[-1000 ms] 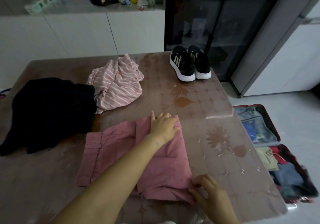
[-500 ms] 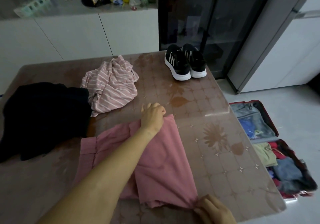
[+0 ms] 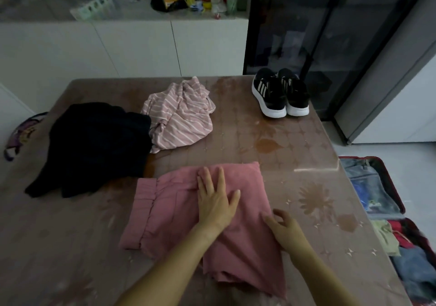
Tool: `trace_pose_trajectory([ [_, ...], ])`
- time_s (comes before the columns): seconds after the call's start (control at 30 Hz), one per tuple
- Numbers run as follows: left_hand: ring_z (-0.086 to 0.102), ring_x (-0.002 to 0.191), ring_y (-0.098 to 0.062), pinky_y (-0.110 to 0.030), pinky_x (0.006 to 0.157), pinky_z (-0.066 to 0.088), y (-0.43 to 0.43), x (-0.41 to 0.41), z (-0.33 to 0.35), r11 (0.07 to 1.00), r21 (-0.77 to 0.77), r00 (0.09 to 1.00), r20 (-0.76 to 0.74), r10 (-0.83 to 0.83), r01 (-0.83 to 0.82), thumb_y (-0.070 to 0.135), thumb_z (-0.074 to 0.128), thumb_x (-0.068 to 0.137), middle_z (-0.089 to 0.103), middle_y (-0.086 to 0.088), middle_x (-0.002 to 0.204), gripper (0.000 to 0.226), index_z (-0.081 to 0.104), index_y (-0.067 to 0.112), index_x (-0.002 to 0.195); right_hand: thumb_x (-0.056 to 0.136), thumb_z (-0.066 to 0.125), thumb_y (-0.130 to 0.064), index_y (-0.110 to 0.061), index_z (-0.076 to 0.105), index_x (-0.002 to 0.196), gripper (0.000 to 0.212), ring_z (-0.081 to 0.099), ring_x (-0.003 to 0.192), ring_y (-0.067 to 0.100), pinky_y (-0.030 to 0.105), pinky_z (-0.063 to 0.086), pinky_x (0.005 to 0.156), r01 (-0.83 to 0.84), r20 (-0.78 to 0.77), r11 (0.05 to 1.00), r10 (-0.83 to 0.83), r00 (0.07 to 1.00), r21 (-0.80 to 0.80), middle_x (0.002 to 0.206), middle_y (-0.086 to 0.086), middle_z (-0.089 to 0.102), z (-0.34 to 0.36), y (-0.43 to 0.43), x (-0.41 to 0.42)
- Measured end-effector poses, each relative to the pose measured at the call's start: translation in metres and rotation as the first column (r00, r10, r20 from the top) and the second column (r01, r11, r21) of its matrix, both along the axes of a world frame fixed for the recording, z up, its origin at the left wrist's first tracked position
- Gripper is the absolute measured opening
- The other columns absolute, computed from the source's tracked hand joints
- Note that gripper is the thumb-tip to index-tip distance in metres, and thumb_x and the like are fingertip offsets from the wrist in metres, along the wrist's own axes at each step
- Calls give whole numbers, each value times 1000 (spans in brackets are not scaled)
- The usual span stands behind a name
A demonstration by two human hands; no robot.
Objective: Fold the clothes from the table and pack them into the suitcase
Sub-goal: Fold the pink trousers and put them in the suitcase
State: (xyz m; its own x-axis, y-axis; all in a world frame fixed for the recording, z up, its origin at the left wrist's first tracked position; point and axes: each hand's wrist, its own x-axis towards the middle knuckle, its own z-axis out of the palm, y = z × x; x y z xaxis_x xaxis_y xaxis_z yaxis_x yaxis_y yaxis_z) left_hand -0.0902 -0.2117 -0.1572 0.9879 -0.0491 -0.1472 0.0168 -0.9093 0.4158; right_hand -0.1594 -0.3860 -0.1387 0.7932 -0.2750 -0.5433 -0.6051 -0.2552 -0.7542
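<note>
At the far left of the counter (image 3: 295,164) a black garment (image 3: 94,145) lies in a rumpled heap. Touching its right edge is a crumpled pink shirt with white stripes (image 3: 179,119). In front of me, on the near half of the counter, are the pink shorts (image 3: 165,216), folded over. Their long axis runs left to right, slanting toward me at the right end, and the cuffed band points left. My left grip (image 3: 215,201) is wide, palm flat and fingers straight, pressing on the middle of the shorts. My right grip (image 3: 286,231) is loose, fingers easily bent, tips resting on the right edge of the fabric. At the far right corner a pair of black sneakers (image 3: 280,93) stands side by side, with white soles and white side stripes; any brand name is too small to read. Right of the counter, on the floor, the red-rimmed suitcase (image 3: 368,178) lies open with clothes inside.
</note>
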Motion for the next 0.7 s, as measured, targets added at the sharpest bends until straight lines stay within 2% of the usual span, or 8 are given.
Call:
trace_pose_trajectory([
  [0.13, -20, 143, -35, -42, 117, -10, -10, -2, 9, 987, -156, 996, -77, -46, 34, 84, 3, 71, -22, -19, 155, 102, -5, 22, 152, 85, 65, -4, -4, 66, 105, 20, 67, 84, 21, 38, 57, 77, -20, 103, 995, 10, 995, 93, 88, 4, 71, 28, 2, 2],
  [0.2, -21, 144, -26, -41, 119, -6, -7, 1, 18, 931, -364, 983, -174, -58, -10, 77, 23, 82, -21, -12, 156, 88, 0, 29, 152, 85, 63, 0, -12, 67, 98, 18, 68, 75, 13, 23, 56, 65, -1, 201, 991, -26, 979, 132, 83, 1, 72, 47, 8, -2],
  [0.27, -14, 145, -15, -39, 120, 1, 7, 2, 30, 833, -543, 965, -257, -48, -104, 57, 39, 93, -22, -1, 157, 68, 7, 37, 150, 87, 62, 0, -18, 65, 100, 23, 68, 68, 9, 20, 54, 57, -58, 287, 981, 2, 958, 186, 78, 2, 73, 66, 20, -6],
  [0.33, -6, 141, -3, -31, 118, 2, 27, -1, 50, 758, -629, 949, -312, -45, -171, 54, 38, 95, -16, 14, 151, 62, 9, 43, 149, 89, 60, -3, -22, 59, 115, 32, 65, 62, 9, 20, 50, 54, -209, 360, 958, 128, 924, 196, 73, 1, 72, 80, 41, -8],
  [0.43, 5, 137, 6, -16, 108, 9, 60, -13, 83, 656, -728, 964, -266, -7, -196, 53, 36, 96, 6, 18, 153, 62, 10, 35, 150, 92, 59, -9, -25, 45, 133, 47, 61, 72, 5, 18, 49, 70, -461, 451, 875, 354, 819, 150, 81, -4, 68, 81, 78, -6],
  [0.53, 19, 134, 8, -9, 100, 20, 91, -32, 101, 644, -734, 970, -238, 50, -213, 44, 55, 90, 22, 22, 146, 74, 15, 30, 151, 90, 51, -16, -25, 51, 130, 42, 61, 97, 3, 16, 46, 89, -647, 488, 748, 513, 706, 150, 105, -9, 68, 76, 104, 3],
  [0.6, 38, 128, 3, -2, 93, 30, 112, -44, 100, 672, -700, 966, -243, 92, -240, 38, 67, 85, 36, 17, 141, 77, 24, 28, 148, 89, 48, -20, -24, 64, 121, 36, 61, 104, 1, 15, 46, 88, -724, 523, 690, 614, 592, 8, 112, -15, 67, 70, 114, 11],
  [0.7, 57, 99, -1, -3, 74, 41, 134, -56, 90, 807, -533, 962, -224, 155, -254, 31, 69, 84, 57, 15, 111, 41, 48, 30, 118, 88, 46, -27, -22, 68, 113, 34, 58, 108, 3, 27, 48, 90, -629, 562, 653, 733, 383, -422, 115, -13, 64, 56, 119, 34],
])
